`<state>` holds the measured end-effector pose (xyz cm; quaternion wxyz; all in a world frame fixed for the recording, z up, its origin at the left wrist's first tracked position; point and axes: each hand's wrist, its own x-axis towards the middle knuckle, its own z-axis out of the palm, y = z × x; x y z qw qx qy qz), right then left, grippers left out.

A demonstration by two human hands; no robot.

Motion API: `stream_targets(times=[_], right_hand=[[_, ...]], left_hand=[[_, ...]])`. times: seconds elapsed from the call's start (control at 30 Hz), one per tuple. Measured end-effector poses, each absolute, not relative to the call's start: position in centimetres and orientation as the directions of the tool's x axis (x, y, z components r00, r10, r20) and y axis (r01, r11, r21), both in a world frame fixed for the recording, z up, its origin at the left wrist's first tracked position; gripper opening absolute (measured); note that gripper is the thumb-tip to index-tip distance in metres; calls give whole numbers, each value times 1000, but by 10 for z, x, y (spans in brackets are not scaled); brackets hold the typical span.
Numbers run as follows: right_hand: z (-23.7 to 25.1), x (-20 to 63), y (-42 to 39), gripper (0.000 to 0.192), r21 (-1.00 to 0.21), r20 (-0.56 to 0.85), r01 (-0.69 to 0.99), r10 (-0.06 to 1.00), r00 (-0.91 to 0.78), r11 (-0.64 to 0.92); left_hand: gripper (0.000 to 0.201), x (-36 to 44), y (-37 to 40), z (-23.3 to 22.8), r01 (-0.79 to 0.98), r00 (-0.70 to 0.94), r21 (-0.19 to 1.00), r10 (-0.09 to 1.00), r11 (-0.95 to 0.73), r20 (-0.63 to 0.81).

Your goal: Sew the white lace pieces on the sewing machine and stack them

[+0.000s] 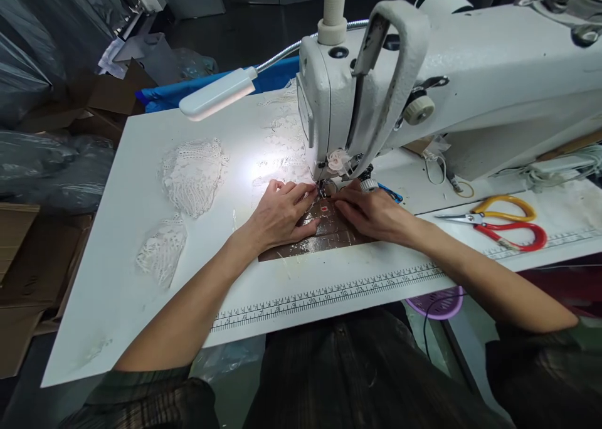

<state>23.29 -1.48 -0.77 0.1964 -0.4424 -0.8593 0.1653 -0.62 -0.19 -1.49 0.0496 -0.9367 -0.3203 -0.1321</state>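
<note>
Hands rest side by side on a brown piece (329, 234) that lies flat on the white table (141, 165), right under the needle end of the big white sewing machine (423, 90). The left hand (279, 216) lies palm down on the left part of the brown piece, fingers spread a little and pressed flat, and its fingertips reach up close to the needle spot. It is not closed around anything; it just presses down. The right hand (371, 212) lies on the right part of the same piece, fingers pointing left toward the needle, also flat and not curled around anything. The two hands almost meet at the fingertips, and a small red mark (324, 209) shows on the brown piece between them. A small lamp (219, 93) on a bendy neck shines down on the table just left of the machine, making a bright patch. To the left of the hands lie two heaps of white lace (192, 175), one farther away and a smaller one nearer. More lace lies far back by the machine. On the right, well apart from the hands, lie two pairs of scissors, one with yellow handles (510, 206) and one with red handles (515, 234), touching each other. A printed ruler (329, 294) runs along the near edge of the table.
</note>
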Motion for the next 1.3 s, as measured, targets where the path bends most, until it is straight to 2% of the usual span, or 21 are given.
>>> stream_targets(times=[0.13,0.2,0.27,0.33,0.5,0.63,0.83,1.03,1.1,1.2,1.3], right_hand=[[-8,239,3,41,-591,122,728,931,-343,346],[-9,241,5,38,-631,158,702,941,-299,329],[-8,244,1,31,-667,190,655,932,-309,353],[-8,248,-6,31,-688,210,618,919,-333,381],[-17,260,-22,29,-581,346,660,878,-331,477],[-31,266,-27,31,-502,390,670,834,-389,547],[-47,273,-25,27,-483,457,645,799,-391,592],[-57,276,-23,37,-471,473,634,782,-405,613],[-57,277,-24,38,-473,484,628,778,-400,618],[-59,277,-23,37,-475,487,622,774,-404,623],[-62,277,-23,33,-471,477,628,778,-410,620]], left_hand=[[46,-7,-1,-15,622,748,24,603,-783,276],[47,-7,-2,-14,626,745,29,608,-779,274],[47,-7,-2,-14,629,743,32,613,-777,268],[48,-7,-3,-14,633,740,43,620,-773,262],[41,-8,2,-18,662,701,83,655,-745,281],[38,-9,11,-16,670,694,113,673,-734,255],[39,-10,24,-1,667,736,100,674,-738,70],[42,-3,37,-5,731,682,11,731,-682,13],[42,-1,36,-5,737,676,-11,737,-676,19],[41,-10,26,0,750,658,-2,746,-661,103],[37,-37,8,9,826,545,48,818,-561,181]])
